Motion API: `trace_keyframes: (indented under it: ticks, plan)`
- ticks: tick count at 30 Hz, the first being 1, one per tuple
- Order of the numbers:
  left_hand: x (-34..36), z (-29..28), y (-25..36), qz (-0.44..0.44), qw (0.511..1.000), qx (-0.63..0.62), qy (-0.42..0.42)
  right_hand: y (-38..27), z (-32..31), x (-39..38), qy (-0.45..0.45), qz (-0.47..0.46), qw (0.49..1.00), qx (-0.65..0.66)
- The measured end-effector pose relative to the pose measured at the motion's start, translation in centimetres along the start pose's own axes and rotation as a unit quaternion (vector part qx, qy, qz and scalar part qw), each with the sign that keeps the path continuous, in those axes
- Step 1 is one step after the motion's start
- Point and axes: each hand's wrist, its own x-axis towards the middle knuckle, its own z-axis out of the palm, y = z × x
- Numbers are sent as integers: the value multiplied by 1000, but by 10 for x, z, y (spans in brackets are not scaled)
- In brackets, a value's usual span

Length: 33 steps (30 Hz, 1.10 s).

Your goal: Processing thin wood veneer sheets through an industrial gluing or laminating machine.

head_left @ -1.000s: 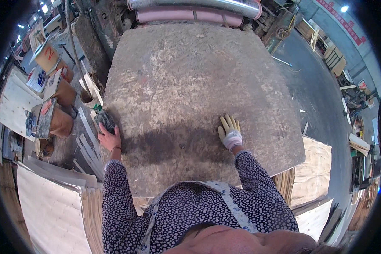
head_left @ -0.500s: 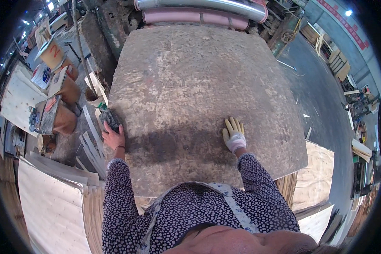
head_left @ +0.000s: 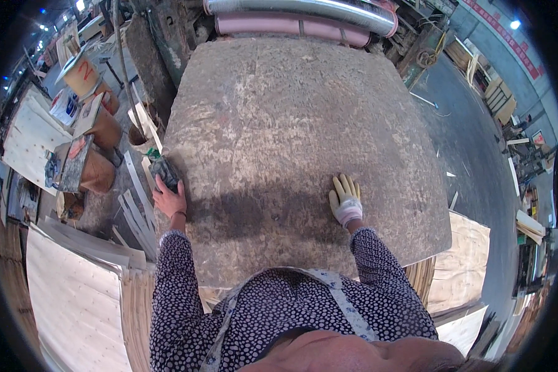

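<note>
A large, worn wooden board [head_left: 279, 124] with scuffed grey-brown patches lies flat in front of me. My right hand [head_left: 346, 201], in a white glove with yellowish fingers, rests flat on its near right part, fingers stretched and slightly apart. At the board's left edge is my left hand [head_left: 170, 198], bare, its thumb and fingers apart at the near end of a dark, grimy lump [head_left: 165, 168]. Whether it grips that lump I cannot make out; its kind is unclear. A bit of green shows at the lump's far end.
Beyond the board's far edge run a shiny metal roller [head_left: 304, 13] and a pink roller [head_left: 291, 27]. Veneer stacks stand at near left [head_left: 74, 285] and near right [head_left: 459, 263]. Brown drums [head_left: 99, 170] and loose wood strips [head_left: 136, 211] are on the left.
The view has shifted slightly, so the surroundings sit a little farther right. Both hands keep their places on the board, with no visible change in hold.
</note>
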Motion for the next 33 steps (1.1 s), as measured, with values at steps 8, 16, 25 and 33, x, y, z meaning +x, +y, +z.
trace_keyframes:
  ticks: [8, 16, 25, 33]
  plan:
    - [17, 10, 15, 3, 1000, -16, 19, 6, 5, 26, 38, -29, 999, -6]
    - [15, 11, 13, 2, 1000, -19, 10, 7, 4, 25, 29, -24, 999, -4]
    - [15, 11, 12, 12, 999, -12, 29, 6, 0, 25, 24, -21, 999, -5]
    - [15, 8, 12, 2, 1000, 1, 15, 5, 1, 21, 17, -17, 1000, -7]
